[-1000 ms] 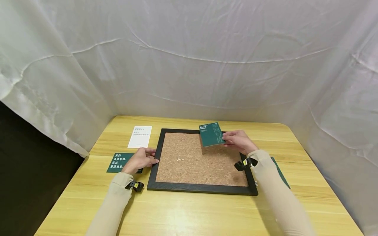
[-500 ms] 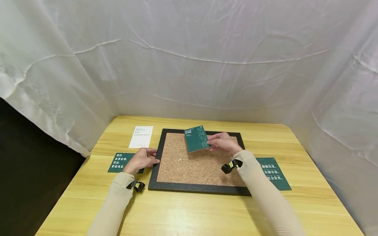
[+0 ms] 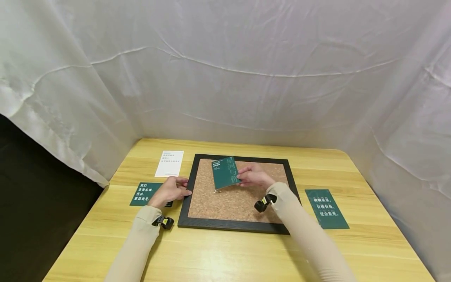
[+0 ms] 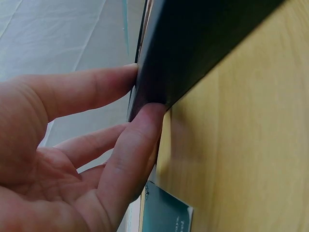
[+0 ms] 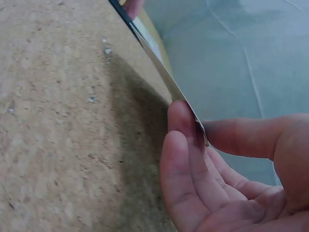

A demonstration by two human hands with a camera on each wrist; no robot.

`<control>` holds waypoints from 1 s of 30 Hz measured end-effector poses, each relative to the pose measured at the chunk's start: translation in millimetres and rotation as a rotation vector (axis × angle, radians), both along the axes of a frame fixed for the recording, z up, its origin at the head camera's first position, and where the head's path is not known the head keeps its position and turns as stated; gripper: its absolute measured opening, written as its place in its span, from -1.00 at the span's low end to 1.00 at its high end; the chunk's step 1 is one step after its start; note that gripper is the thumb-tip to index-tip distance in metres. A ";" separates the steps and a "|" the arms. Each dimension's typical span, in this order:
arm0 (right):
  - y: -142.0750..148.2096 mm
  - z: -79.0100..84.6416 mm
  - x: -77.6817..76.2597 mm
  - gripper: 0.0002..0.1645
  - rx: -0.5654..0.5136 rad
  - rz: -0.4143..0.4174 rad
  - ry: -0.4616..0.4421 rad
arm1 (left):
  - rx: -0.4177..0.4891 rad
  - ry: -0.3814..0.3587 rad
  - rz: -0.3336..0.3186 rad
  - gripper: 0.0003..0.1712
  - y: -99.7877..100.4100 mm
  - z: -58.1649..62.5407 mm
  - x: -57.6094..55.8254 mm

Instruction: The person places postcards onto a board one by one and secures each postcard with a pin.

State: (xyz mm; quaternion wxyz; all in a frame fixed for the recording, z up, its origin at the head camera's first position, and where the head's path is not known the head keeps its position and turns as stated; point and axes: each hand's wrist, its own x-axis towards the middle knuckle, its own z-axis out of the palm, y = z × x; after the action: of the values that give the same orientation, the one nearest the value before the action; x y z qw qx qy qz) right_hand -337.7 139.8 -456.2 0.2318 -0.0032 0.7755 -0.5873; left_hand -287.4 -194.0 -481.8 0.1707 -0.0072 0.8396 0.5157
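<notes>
A green card [image 3: 225, 173] with pale lettering hangs tilted over the left half of the cork board [image 3: 243, 207], which has a black frame. My right hand [image 3: 254, 176] pinches the card by its right edge. In the right wrist view the card [image 5: 166, 79] is nearly edge-on between thumb and fingertips, its shadow on the cork. My left hand [image 3: 170, 192] touches the frame's left side. From the left wrist view, its mostly straight fingers [image 4: 89, 92] meet the black frame [image 4: 193, 43] at the top edge and outer side.
Left of the board lie a white card [image 3: 169, 163] and another green card [image 3: 141, 194], partly covered by my left hand. To the right lies one more green card [image 3: 327, 208]. Small pale bits [image 5: 107, 50] dot the cork. A pale curtain [image 3: 232, 98] surrounds the wooden table [image 3: 218, 254].
My right hand has carried the green card leftward and lower over the cork board. The green card on the right has come into full view. My left hand stays at the frame.
</notes>
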 end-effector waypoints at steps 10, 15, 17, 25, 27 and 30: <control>-8.2 -7.8 3.0 -0.70 -0.017 -0.050 -0.050 | -0.008 -0.007 0.004 -0.29 -0.2 0.3 0.7; -10.9 -11.4 3.2 -0.74 -0.018 -0.095 -0.057 | -0.004 -0.004 0.008 -0.29 -0.1 -0.4 -0.2; -12.7 -13.2 4.0 -0.76 -0.013 -0.113 -0.052 | -0.001 -0.002 0.008 -0.29 -0.3 -0.9 -0.5; -22.0 -14.0 7.8 -0.83 0.046 -0.114 -0.020 | 0.006 0.002 0.010 -0.29 -0.2 -1.4 -1.6; -24.4 -13.5 7.8 -0.84 0.051 -0.111 -0.023 | 0.009 0.002 0.011 -0.29 -0.3 -1.5 -1.8; -27.8 -13.7 7.0 -0.83 0.061 -0.104 -0.024 | 0.010 0.003 0.008 -0.29 -0.5 -2.3 -2.1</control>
State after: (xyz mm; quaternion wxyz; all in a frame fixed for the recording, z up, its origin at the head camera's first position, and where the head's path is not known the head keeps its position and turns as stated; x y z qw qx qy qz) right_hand -330.7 112.1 -470.0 0.2100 0.0512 0.7894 -0.5746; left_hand -289.6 -194.5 -484.1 0.1674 -0.0090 0.8373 0.5204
